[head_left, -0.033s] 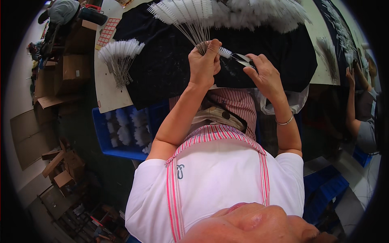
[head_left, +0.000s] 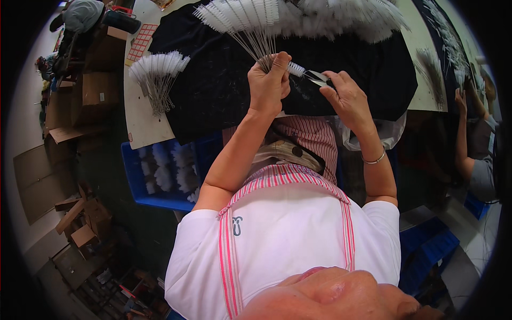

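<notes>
My left hand point(head_left: 265, 88) is closed round a bundle of wire-stemmed brushes point(head_left: 245, 18), their white bristle heads fanned out above the fist. One more brush head point(head_left: 295, 69) sticks out from this hand on the right side. My right hand point(head_left: 348, 98) grips a pair of scissors point(head_left: 320, 79), with the handles mostly hidden by the fingers. Their blades stand apart and point at the tip of that brush head. Whether they touch it I cannot tell. Beneath both hands lies a black cloth point(head_left: 208, 85) spread over the table.
A heap of white brushes point(head_left: 341, 21) lies at the far side of the cloth. Another fanned bunch point(head_left: 160, 66) rests at the left. Bare wire stems point(head_left: 429, 72) lie at the right. A blue crate point(head_left: 154, 197) with white brushes stands below. Another person's arm point(head_left: 463, 133) shows at far right.
</notes>
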Available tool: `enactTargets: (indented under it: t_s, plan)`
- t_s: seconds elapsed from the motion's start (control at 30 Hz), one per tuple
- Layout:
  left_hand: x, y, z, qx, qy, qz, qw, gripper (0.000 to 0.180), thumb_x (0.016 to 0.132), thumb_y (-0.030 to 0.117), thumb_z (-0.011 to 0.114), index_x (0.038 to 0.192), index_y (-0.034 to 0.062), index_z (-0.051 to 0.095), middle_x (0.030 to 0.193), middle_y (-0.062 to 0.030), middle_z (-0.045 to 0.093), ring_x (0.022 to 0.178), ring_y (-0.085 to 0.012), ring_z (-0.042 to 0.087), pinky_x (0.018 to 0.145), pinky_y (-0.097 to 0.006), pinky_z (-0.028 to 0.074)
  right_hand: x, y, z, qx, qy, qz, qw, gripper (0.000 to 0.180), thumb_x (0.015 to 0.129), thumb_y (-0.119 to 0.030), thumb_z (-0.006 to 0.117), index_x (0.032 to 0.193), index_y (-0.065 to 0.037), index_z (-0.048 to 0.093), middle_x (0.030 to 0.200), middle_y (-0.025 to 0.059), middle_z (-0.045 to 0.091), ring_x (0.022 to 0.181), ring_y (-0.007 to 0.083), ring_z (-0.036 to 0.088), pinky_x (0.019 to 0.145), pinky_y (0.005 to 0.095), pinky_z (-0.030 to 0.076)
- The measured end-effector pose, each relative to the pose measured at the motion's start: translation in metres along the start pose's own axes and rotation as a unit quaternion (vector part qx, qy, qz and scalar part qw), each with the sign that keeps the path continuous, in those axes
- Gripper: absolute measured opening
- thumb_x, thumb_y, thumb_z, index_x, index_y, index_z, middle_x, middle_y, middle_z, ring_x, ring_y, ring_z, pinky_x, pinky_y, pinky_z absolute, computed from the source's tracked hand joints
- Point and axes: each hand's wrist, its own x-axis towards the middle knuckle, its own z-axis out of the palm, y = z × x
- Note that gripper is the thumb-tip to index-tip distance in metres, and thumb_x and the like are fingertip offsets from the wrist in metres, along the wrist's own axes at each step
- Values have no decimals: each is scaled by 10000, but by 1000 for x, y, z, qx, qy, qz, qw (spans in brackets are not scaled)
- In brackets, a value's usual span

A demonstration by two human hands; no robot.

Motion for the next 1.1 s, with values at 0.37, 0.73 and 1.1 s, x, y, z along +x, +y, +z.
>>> enactTargets:
  t_s: [0.37, 0.73, 1.1]
  plan:
    - [-5, -4, 0, -9, 6, 17, 1000, 269, 846, 284, 646, 853, 19, 601, 560, 4, 474, 357, -44, 343, 338, -211, 237, 3, -4, 13, 8, 26, 14, 1000, 444, 886, -462, 470, 878, -45, 623, 723, 71, 534, 683, 247, 534, 594, 351, 428]
    - [-5, 3, -6, -4, -38, -12, 999, 107, 857, 129, 635, 878, 30, 599, 660, -45, 582, 409, -50, 431, 327, -178, 268, 3, -3, 10, 10, 1, 42, 999, 415, 886, -440, 489, 842, -52, 629, 700, 71, 533, 658, 238, 521, 579, 353, 416]
    - [-8, 5, -12, -109, -125, -22, 986, 159, 780, -69, 511, 876, 10, 609, 820, -93, 594, 517, -83, 491, 330, -156, 289, 11, 6, -9, 58, -84, 33, 994, 398, 888, -437, 499, 861, -68, 646, 716, 70, 555, 706, 237, 542, 615, 351, 424]
